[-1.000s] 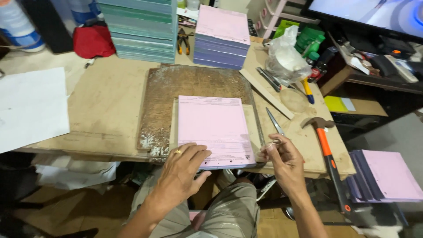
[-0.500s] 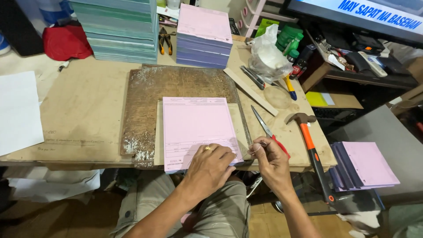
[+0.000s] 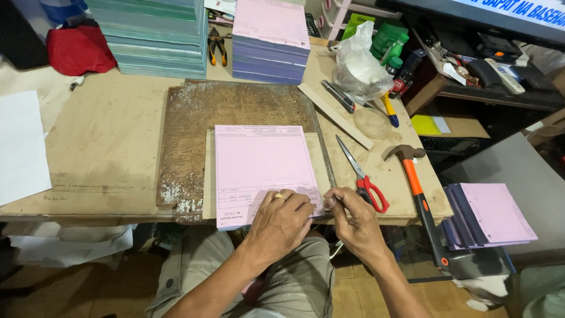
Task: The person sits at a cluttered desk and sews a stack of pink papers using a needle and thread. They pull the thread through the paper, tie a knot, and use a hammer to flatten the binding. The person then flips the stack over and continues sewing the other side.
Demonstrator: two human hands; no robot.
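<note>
A pink pad of printed forms [image 3: 259, 162] lies on a cardboard sheet on top of a worn wooden board [image 3: 235, 103]. My left hand [image 3: 282, 222], with a ring on one finger, has its fingers curled down on the pad's near right corner. My right hand [image 3: 356, 222] is just to the right of it, at the pad's edge. Thumb and forefinger pinch something thin there, too small to name. Both hands nearly touch. Red-handled scissors [image 3: 366, 184] lie just beyond my right hand.
An orange-handled hammer [image 3: 421, 194] lies at the table's right edge. At the back stand a tall green stack [image 3: 156, 35] and a pink-topped stack of pads [image 3: 271, 41], pliers [image 3: 216, 44] and a plastic bag [image 3: 356, 62]. White paper [image 3: 20, 147] lies left. More pink pads [image 3: 491, 215] sit low right.
My left hand slid from the pad's near edge to its near right corner and curled. My right hand came in from beside the scissors to meet it.
</note>
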